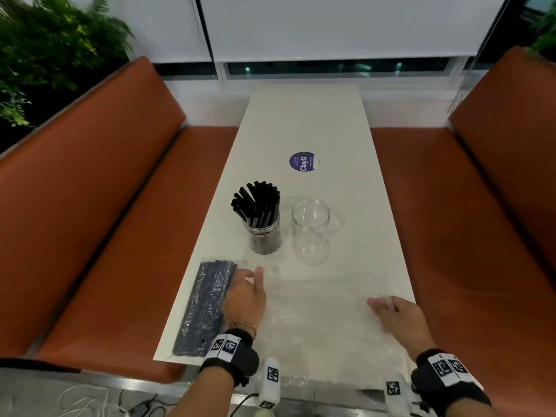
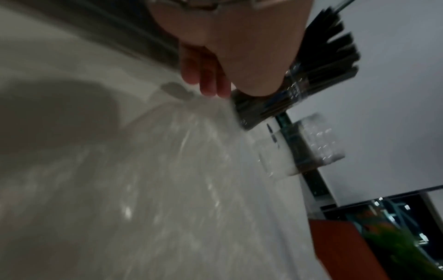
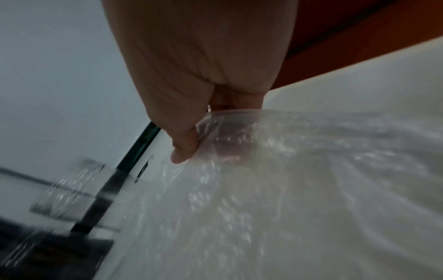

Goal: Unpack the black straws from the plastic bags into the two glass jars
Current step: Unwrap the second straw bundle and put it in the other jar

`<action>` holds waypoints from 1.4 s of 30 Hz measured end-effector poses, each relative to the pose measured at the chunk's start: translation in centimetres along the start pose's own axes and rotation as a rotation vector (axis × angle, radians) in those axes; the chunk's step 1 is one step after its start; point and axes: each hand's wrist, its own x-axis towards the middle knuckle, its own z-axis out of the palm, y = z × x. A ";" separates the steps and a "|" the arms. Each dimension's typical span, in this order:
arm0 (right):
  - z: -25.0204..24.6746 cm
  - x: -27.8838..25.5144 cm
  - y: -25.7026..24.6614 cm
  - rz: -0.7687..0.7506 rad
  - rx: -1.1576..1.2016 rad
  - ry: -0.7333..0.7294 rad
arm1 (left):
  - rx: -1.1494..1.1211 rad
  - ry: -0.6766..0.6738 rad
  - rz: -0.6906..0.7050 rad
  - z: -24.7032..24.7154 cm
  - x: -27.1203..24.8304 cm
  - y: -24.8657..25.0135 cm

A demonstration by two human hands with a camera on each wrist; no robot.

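A glass jar [image 1: 264, 236] [image 2: 299, 94] packed with upright black straws stands mid-table. Just right of it is an empty glass jar [image 1: 311, 233] [image 2: 321, 145] [image 3: 69, 189]. A sealed plastic bag of black straws [image 1: 207, 305] lies along the table's near left edge. An empty clear plastic bag [image 1: 316, 326] [image 3: 311, 189] is spread flat on the near part of the table. My left hand [image 1: 249, 275] [image 2: 210, 89] sits between the two bags, fingers loosely bent with tips down at the tabletop and thumb apart. My right hand [image 1: 379, 305] [image 3: 191, 144] pinches the empty bag's rim near the right table edge.
The long white table [image 1: 301, 121] runs away from me between two orange benches [image 1: 105, 206] [image 1: 466, 221]. A round purple sticker [image 1: 304, 161] lies beyond the jars. Plants stand at the far left corner, and cables lie on the floor below the near edge.
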 end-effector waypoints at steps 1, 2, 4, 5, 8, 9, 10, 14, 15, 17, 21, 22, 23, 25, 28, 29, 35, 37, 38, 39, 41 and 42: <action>0.2 -0.2 -0.2 -0.012 -0.061 -0.008 | -0.011 0.071 0.038 -1.0 0.2 -0.4; 0.3 -0.3 -0.4 -0.022 -0.128 -0.002 | 0.013 0.136 0.083 -2.0 0.6 -1.1; 0.5 -0.5 -0.7 -0.037 -0.250 0.055 | 0.184 0.173 0.076 -3.8 1.6 -3.2; 0.6 -0.4 -0.7 -0.049 -0.317 0.107 | 0.285 0.110 0.005 -4.6 2.1 -4.4; 1.3 -0.3 -0.9 -0.128 -0.481 0.251 | 0.353 -0.115 -0.218 -6.2 3.0 -7.4; 1.7 -0.6 -1.4 -0.171 -0.501 0.280 | 0.319 -0.156 -0.249 -6.3 3.2 -8.2; 2.1 -1.0 -2.3 -0.218 -0.496 0.291 | 0.286 -0.169 -0.255 -6.4 3.2 -8.5; 4.1 -3.2 -6.7 -0.349 -0.317 0.223 | 0.057 -0.074 -0.275 -7.0 2.9 -9.1; 4.8 -3.9 -8.1 -0.347 -0.251 0.150 | -0.033 -0.037 -0.263 -7.5 2.7 -9.0; 6.3 -5.5 -10.6 -0.336 -0.153 -0.049 | -0.199 -0.006 -0.211 -8.8 2.0 -8.4; 9.4 -9.0 -15.1 -0.357 -0.017 -0.488 | -0.438 -0.182 0.012 -11.9 -0.5 -6.1; 10.0 -9.8 -16.2 -0.308 0.047 -0.589 | -0.443 -0.232 0.083 -12.5 -1.1 -5.4; 10.5 -10.3 -17.2 -0.248 0.108 -0.665 | -0.429 -0.264 0.154 -13.0 -1.7 -4.5; 11.0 -11.2 -19.2 -0.182 0.224 -0.737 | -0.391 -0.316 0.275 -13.4 -2.6 -3.2; 9.8 -11.9 -21.3 -0.247 0.397 -0.585 | -0.354 -0.358 0.381 -13.1 -3.5 -1.5; 8.9 -12.0 -21.7 -0.289 0.438 -0.484 | -0.349 -0.367 0.410 -12.9 -3.7 -1.1; 2.8 -13.4 -24.0 -0.657 0.243 -0.211 | -0.492 -0.566 0.498 -11.1 -4.7 2.3; 2.0 -14.4 -24.2 -0.706 0.195 -0.274 | -0.559 -0.595 0.515 -10.0 -5.1 4.0; 1.8 -14.7 -24.2 -0.719 0.199 -0.280 | -0.574 -0.599 0.541 -9.4 -5.3 4.8; 1.6 -15.0 -24.0 -0.721 0.231 -0.268 | -0.581 -0.586 0.573 -8.8 -5.6 5.6; 1.2 -14.8 -22.6 -0.681 0.351 -0.252 | -0.588 -0.571 0.609 -7.6 -6.2 6.9; 1.0 -14.3 -21.4 -0.643 0.432 -0.271 | -0.605 -0.567 0.607 -6.9 -6.4 7.2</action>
